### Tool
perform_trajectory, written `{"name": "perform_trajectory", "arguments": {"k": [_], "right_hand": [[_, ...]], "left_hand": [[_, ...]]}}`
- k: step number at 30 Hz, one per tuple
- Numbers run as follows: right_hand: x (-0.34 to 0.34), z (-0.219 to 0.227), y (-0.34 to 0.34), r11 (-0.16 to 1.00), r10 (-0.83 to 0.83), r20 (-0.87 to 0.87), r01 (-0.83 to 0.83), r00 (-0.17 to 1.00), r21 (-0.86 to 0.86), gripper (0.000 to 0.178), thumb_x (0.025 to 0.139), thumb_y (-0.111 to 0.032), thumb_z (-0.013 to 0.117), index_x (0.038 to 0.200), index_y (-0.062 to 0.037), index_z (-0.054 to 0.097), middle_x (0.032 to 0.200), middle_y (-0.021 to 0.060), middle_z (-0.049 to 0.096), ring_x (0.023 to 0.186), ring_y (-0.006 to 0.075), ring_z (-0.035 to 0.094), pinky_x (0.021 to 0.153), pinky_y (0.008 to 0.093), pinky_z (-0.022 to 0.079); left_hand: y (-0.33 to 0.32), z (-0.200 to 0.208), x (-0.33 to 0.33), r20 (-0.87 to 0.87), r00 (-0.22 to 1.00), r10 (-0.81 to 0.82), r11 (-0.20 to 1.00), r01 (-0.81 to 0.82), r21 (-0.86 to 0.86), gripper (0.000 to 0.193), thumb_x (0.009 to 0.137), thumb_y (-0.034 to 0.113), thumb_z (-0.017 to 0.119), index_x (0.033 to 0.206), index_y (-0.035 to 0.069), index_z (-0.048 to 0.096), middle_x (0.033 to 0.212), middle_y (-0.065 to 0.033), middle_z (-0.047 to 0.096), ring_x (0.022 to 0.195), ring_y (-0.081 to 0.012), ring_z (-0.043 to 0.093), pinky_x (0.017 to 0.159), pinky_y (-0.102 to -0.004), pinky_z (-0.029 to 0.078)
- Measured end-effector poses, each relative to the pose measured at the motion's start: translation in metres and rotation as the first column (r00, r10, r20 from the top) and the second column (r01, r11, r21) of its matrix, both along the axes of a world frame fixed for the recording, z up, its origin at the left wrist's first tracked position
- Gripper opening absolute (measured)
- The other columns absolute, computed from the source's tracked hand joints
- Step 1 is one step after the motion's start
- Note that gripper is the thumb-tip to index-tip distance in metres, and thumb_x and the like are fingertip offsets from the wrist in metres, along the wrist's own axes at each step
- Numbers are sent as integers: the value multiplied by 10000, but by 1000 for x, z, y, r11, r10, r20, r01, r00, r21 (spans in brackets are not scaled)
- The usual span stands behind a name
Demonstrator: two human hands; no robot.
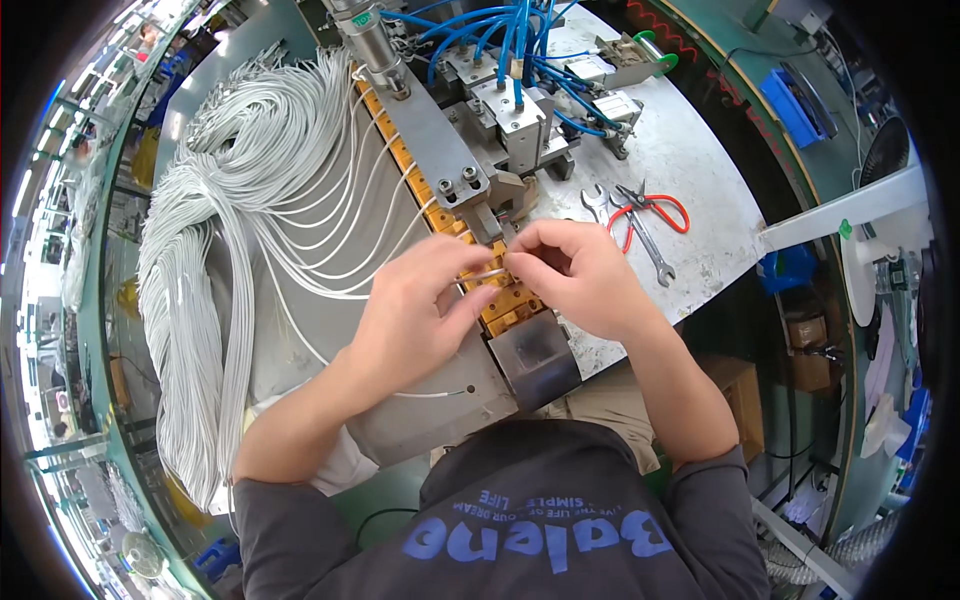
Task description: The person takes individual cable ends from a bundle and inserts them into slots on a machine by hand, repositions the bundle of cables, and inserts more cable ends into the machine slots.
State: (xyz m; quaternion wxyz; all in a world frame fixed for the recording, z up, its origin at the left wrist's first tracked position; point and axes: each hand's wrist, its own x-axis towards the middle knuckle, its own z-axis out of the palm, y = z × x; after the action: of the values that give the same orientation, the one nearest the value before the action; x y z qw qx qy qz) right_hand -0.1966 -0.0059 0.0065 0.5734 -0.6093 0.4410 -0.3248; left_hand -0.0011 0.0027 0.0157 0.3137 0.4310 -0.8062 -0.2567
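Observation:
Over the orange-yellow fixture strip, a short piece of white cable spans the gap between my hands. My right hand pinches it at its right end; the tip is hidden by the fingers. My left hand is curled around the cable from the left, thumb below and fingers above. Just beyond my fingertips is the metal press head of a pneumatic machine. Several white cables run from the left into slots along the strip. A loose cable end lies on the grey plate below my left hand.
A large bundle of white cables covers the left side. To the right, red-handled pliers and wrenches lie on the white tabletop. Blue air hoses rise behind the machine. A dark translucent block closes the strip's near end.

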Motion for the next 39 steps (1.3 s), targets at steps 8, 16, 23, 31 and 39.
{"name": "perform_trajectory", "arguments": {"k": [8, 16, 23, 31, 39], "right_hand": [[-12, -6, -1, 972, 137, 207, -172, 969, 162, 106, 870, -83, 617, 887, 21, 622, 717, 1, 602, 609, 34, 523, 535, 195, 424], [-8, -4, 9, 995, 74, 46, -77, 996, 63, 104, 865, -79, 615, 870, 25, 614, 708, -2, 597, 605, 35, 515, 540, 194, 420], [0, 1, 12, 999, -1, -107, -3, 994, -34, 79, 854, -50, 584, 844, 27, 592, 685, -8, 568, 583, 27, 477, 517, 196, 387], [3, -9, 5, 1000, -14, 28, 14, 1000, 0, 59, 849, -38, 566, 867, 18, 572, 697, -15, 550, 587, 26, 467, 513, 199, 377], [-4, -3, 3, 983, 139, 101, -149, 985, 108, 65, 850, -56, 576, 836, 7, 583, 679, -20, 547, 607, 29, 476, 525, 195, 377]], "left_hand": [[2, 2, 2, -170, 985, 25, 928, 40, 370, 103, 826, 57, 650, 856, -42, 650, 681, -56, 597, 541, -92, 485, 502, -241, 393], [4, -4, 0, -161, 987, -9, 898, 79, 433, 109, 858, 60, 629, 900, -38, 650, 721, -32, 599, 588, -48, 468, 516, -219, 378], [4, -9, -1, -135, 991, 4, 921, 49, 387, 99, 843, 47, 640, 898, -35, 649, 726, -45, 605, 578, -74, 480, 514, -231, 386], [9, -15, -3, -56, 997, -53, 998, 51, -33, 77, 817, 10, 630, 882, -28, 647, 731, -62, 612, 566, -112, 523, 521, -253, 411], [6, -11, 5, -265, 959, -97, 891, 202, 406, 79, 815, 11, 612, 877, -20, 650, 717, -88, 592, 579, -131, 539, 534, -280, 431]]}}
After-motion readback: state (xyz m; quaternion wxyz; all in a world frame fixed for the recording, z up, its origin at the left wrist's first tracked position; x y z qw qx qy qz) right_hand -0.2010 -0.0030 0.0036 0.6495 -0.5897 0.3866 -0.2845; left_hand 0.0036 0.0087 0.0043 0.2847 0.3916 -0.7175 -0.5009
